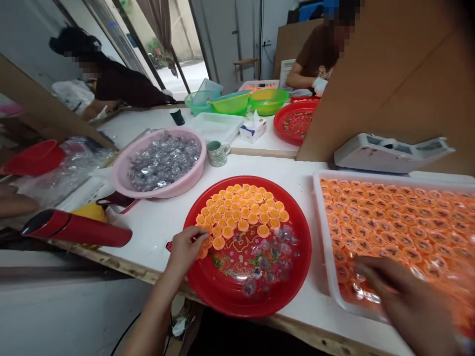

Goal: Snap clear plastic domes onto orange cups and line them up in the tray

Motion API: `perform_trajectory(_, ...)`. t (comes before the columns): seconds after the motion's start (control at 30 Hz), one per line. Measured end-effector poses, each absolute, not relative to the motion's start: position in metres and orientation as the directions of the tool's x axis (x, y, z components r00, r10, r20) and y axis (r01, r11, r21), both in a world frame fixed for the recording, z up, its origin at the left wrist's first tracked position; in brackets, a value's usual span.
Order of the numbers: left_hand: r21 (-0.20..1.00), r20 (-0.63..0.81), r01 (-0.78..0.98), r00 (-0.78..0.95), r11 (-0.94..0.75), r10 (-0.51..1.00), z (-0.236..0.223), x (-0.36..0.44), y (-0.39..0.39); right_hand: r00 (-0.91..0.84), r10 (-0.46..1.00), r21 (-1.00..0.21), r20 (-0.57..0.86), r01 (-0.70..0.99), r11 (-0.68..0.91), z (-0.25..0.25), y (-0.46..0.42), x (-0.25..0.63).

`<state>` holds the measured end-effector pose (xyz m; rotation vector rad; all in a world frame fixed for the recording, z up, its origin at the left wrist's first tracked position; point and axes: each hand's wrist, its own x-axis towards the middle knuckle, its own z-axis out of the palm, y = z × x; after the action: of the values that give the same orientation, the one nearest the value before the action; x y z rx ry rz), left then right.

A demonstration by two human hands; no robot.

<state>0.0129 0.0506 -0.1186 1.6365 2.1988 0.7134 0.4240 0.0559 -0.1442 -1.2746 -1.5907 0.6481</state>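
Note:
A round red tray (300,202) lies in front of me. Small orange round discs (243,225) with yellow centres crowd its far half, and several clear domed covers (274,252) sit loose on its right side. My left hand (188,248) is at the tray's left edge, thumb and fingers pinched on an orange disc among the others. To the right, a white rectangular tray (326,242) holds rows of orange discs with shiny clear covers. Over its near left part is my right hand (411,296), blurred by motion; its grip cannot be made out.
A pink basin (120,173) full of clear covers stands at the back left, beside a green mug (217,154). A red thermos (77,228) lies left. A cardboard partition (356,99) and grey plastic holder (389,153) rise behind the white tray. Two people sit across.

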Motion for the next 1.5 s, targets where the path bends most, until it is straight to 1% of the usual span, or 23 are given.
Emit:
perform_trajectory(0.03,0.561,0.041,0.801,-0.28,0.21,0.959,-0.126,0.013,0.045,-0.116,0.935,-0.81,0.335,0.471,0.349,-0.148,0.052,0.401)
perform_trajectory(0.1,0.576,0.033,0.797,-0.245,0.182,0.969,-0.142,0.016,0.036,-0.377,0.888,-0.772,0.264,0.469,0.429,-0.156,0.05,0.353)
perform_trajectory(0.13,0.579,0.033,0.796,-0.238,0.175,0.971,-0.148,0.018,0.033,-0.426,0.879,-0.751,0.215,0.503,0.428,-0.16,0.053,0.331)
perform_trajectory(0.2,0.538,0.04,0.824,-0.237,0.179,0.971,-0.157,0.023,0.032,-0.443,0.889,-0.684,0.114,0.614,0.394,-0.168,0.061,0.297)
perform_trajectory(0.27,0.434,0.05,0.882,-0.225,0.182,0.973,-0.162,0.027,0.033,-0.411,0.91,-0.609,0.057,0.708,0.358,-0.175,0.068,0.28)
perform_trajectory(0.33,0.316,0.048,0.934,-0.192,0.167,0.98,-0.162,0.031,0.034,-0.41,0.911,-0.574,0.036,0.738,0.354,-0.178,0.072,0.272)
perform_trajectory(0.37,0.283,0.042,0.946,-0.175,0.156,0.984,-0.162,0.034,0.034,-0.416,0.909,-0.57,0.033,0.739,0.359,-0.179,0.073,0.269)
perform_trajectory(0.47,0.262,0.03,0.956,-0.146,0.133,0.989,-0.16,0.039,0.032,-0.435,0.9,-0.557,0.022,0.743,0.372,-0.179,0.071,0.256)
perform_trajectory(0.53,0.306,0.025,0.944,-0.139,0.125,0.99,-0.158,0.041,0.029,-0.446,0.895,-0.549,0.019,0.743,0.383,-0.178,0.072,0.239)
perform_trajectory(0.57,0.349,0.021,0.93,-0.136,0.12,0.99,-0.158,0.041,0.027,-0.454,0.891,-0.546,0.02,0.742,0.39,-0.178,0.073,0.229)
perform_trajectory(0.63,0.484,0.014,0.868,-0.135,0.112,0.991,-0.156,0.04,0.023,-0.465,0.885,-0.54,0.021,0.74,0.401,-0.179,0.077,0.208)
perform_trajectory(0.7,0.646,0.007,0.754,-0.16,0.118,0.987,-0.153,0.038,0.02,-0.47,0.882,-0.531,0.017,0.744,0.407,-0.18,0.08,0.192)
perform_trajectory(0.77,0.777,-0.043,0.609,-0.196,0.156,0.98,-0.148,0.037,0.018,-0.466,0.885,-0.528,0.005,0.75,0.398,-0.18,0.081,0.184)
perform_trajectory(0.87,0.893,-0.189,0.375,-0.192,0.25,0.963,-0.142,0.037,0.017,-0.447,0.894,-0.545,-0.022,0.756,0.364,-0.179,0.078,0.187)
perform_trajectory(0.93,0.927,-0.254,0.239,-0.166,0.289,0.953,-0.139,0.037,0.019,-0.43,0.902,-0.559,-0.042,0.758,0.335,-0.178,0.077,0.194)
perform_trajectory(1.0,0.94,-0.288,0.142,-0.163,0.311,0.944,-0.138,0.036,0.022,-0.409,0.911,-0.575,-0.058,0.76,0.304,-0.178,0.077,0.198)
perform_trajectory(1.13,0.932,-0.349,0.036,-0.167,0.36,0.922,-0.138,0.033,0.027,-0.383,0.92,-0.627,-0.083,0.738,0.25,-0.178,0.08,0.197)
perform_trajectory(1.23,0.932,-0.364,-0.043,-0.136,0.361,0.922,-0.139,0.031,0.026,-0.377,0.92,-0.694,-0.105,0.69,0.204,-0.179,0.077,0.196)
perform_trajectory(1.4,0.918,-0.389,-0.126,-0.119,0.375,0.913,-0.14,0.036,0.026,-0.379,0.912,-0.847,-0.155,0.527,0.075,-0.181,0.071,0.216)
perform_trajectory(1.47,0.908,-0.413,-0.123,-0.111,0.4,0.904,-0.14,0.041,0.028,-0.351,0.916,-0.905,-0.194,0.425,-0.029,-0.177,0.069,0.229)
perform_trajectory(1.5,0.904,-0.423,-0.115,-0.104,0.411,0.9,-0.14,0.045,0.03,-0.338,0.913,-0.936,-0.228,0.333,-0.111,-0.173,0.069,0.236)
